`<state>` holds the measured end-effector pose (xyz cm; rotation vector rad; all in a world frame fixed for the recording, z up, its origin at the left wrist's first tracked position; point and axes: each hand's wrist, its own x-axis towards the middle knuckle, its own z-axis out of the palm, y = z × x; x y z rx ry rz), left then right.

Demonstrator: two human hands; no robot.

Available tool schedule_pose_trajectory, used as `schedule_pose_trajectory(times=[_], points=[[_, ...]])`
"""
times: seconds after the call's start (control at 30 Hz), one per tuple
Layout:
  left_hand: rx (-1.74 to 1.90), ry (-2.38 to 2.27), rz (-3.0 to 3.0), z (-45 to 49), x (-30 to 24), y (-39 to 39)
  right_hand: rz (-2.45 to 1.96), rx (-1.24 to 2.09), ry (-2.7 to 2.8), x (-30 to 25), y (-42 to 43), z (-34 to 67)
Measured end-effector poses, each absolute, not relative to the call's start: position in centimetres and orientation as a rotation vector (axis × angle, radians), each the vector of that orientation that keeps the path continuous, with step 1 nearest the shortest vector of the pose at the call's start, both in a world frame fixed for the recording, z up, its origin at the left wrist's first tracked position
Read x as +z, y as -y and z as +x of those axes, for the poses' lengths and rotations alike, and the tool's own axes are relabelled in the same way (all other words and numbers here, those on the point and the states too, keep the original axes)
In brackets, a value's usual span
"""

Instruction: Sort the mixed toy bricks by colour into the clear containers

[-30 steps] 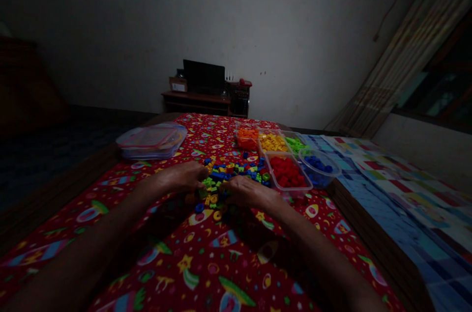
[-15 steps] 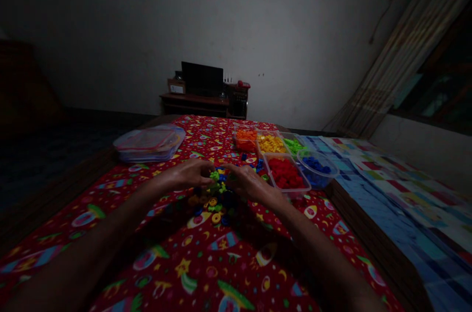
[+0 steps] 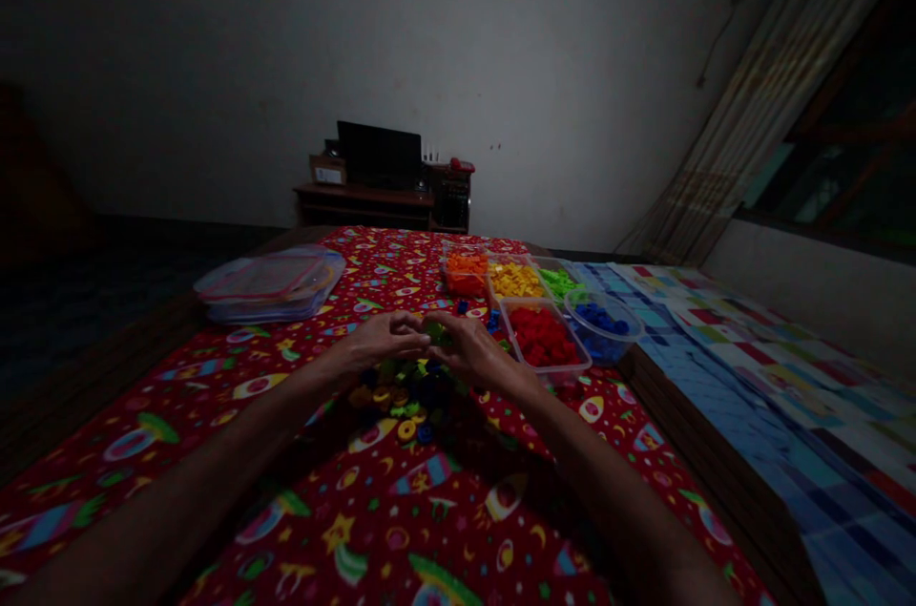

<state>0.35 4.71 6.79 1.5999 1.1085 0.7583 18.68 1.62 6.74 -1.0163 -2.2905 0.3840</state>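
Observation:
Above a pile of small mixed toy pieces [image 3: 401, 401], yellow, green and blue, my two hands meet. My right hand [image 3: 465, 350] curls its fingers round a green toy piece [image 3: 437, 332], which shows in part between thumb and fingers. Close against it, the fingertips of my left hand [image 3: 383, 341] are bent together at the green piece's left side. Whatever lies between the left fingers is too small and dark to make out. The pile is spread on a red patterned cloth [image 3: 336, 472], partly in the hands' shadow.
Right of the hands stand clear tubs of sorted pieces: red [image 3: 544, 339], blue [image 3: 603, 322], yellow [image 3: 515, 280], orange [image 3: 467, 272] and green [image 3: 560, 284]. Stacked lids [image 3: 272, 286] lie at the left. Beyond the cloth's far end is a desk with a dark screen [image 3: 379, 155].
My hands have come together over the pile and lifted slightly. A green piece now shows in the right hand. The whole view has shifted a little.

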Motion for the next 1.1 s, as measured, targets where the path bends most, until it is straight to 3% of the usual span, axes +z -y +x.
schedule_pose_trajectory(times=[0.2, 0.57, 0.83, 1.1], points=[[0.908, -1.196, 1.625, -1.6, 8.0, -5.4, -1.290, 0.390, 1.978, 8.5, -4.3, 23.2], [1.010, -1.308, 1.542, -4.2, 7.6, -7.2, -2.184, -0.070, 1.789, 12.6, -13.9, 38.1], [0.942, -1.358, 1.679, -4.9, 7.2, -7.9, -2.057, -0.176, 1.754, 14.5, -13.5, 37.8], [0.896, -1.478, 2.067, -6.8, 5.0, -10.1, -1.450, 0.252, 1.870, 13.1, -6.5, 29.6]])
